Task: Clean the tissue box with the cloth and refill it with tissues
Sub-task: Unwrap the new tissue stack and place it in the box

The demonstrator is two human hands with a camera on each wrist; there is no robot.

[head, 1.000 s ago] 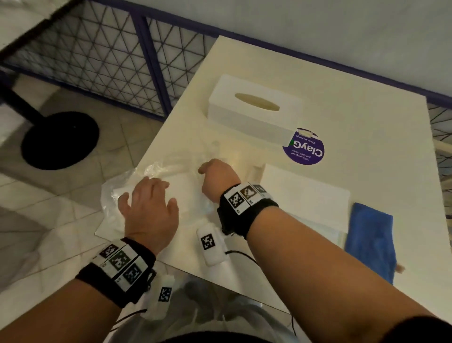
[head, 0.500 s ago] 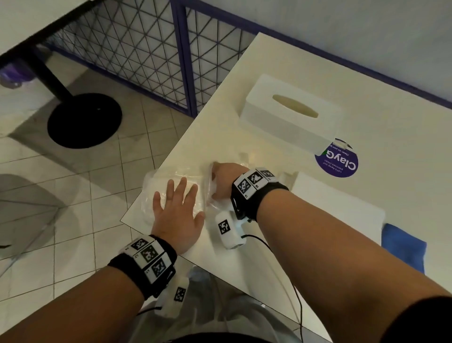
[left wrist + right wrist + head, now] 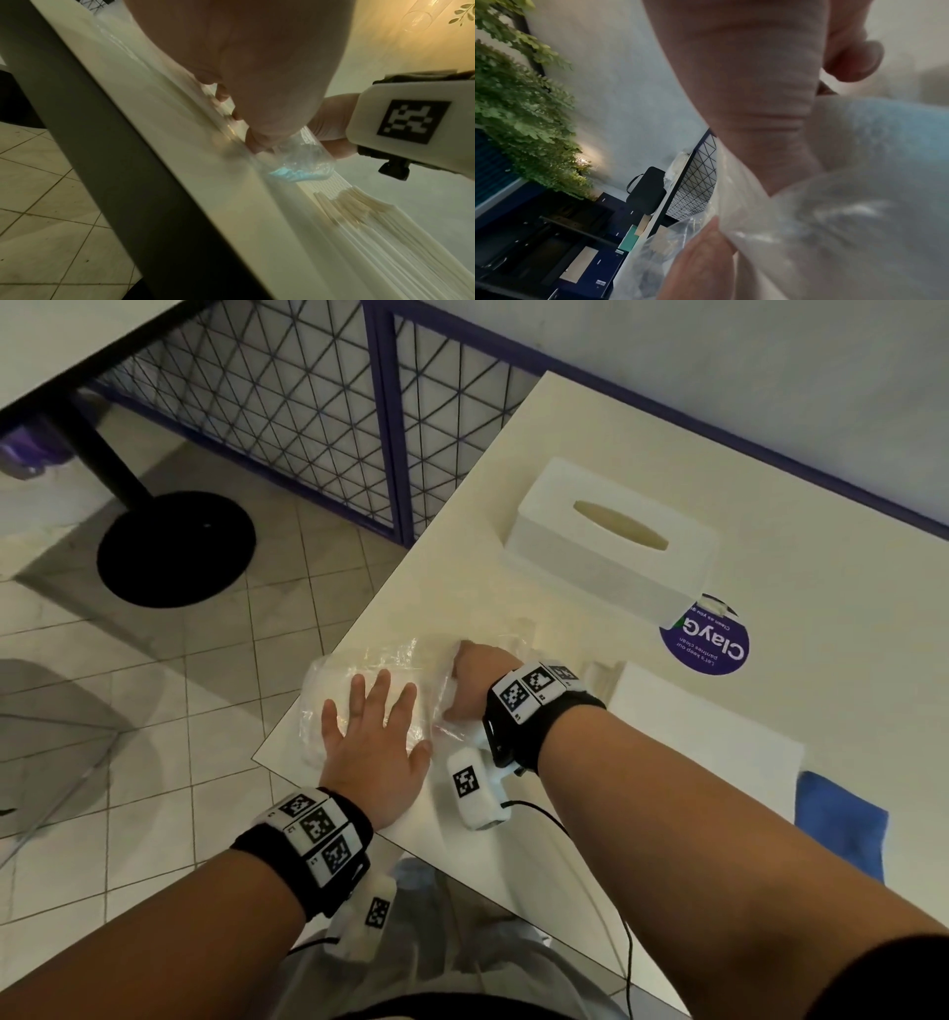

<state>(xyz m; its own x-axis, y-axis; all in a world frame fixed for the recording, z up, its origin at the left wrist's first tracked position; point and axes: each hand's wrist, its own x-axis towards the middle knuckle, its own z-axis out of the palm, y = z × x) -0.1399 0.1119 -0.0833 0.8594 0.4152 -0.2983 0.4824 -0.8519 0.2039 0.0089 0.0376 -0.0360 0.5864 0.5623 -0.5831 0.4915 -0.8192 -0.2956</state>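
The white tissue box (image 3: pixel 611 546) stands closed with an empty oval slot at the table's far side. A clear plastic pack of tissues (image 3: pixel 359 670) lies at the table's near left corner. My left hand (image 3: pixel 375 706) presses flat on it with fingers spread. My right hand (image 3: pixel 462 675) grips the pack's crumpled wrapper at its right end, as the plastic film (image 3: pixel 834 223) shows in the right wrist view. A loose stack of white tissues (image 3: pixel 703 726) lies right of my right wrist. The blue cloth (image 3: pixel 837 824) lies untouched at the near right.
A round purple sticker (image 3: pixel 711 644) is on the white table (image 3: pixel 821 557) beside the box. The table edge (image 3: pixel 308 711) runs right by the pack, with tiled floor below. A blue mesh fence (image 3: pixel 308 403) and a black table base (image 3: pixel 174 546) stand to the left.
My left hand has gone from loosely curved to flat with fingers spread on the pack. The right hand keeps its grip on the wrapper. The head view has turned left.
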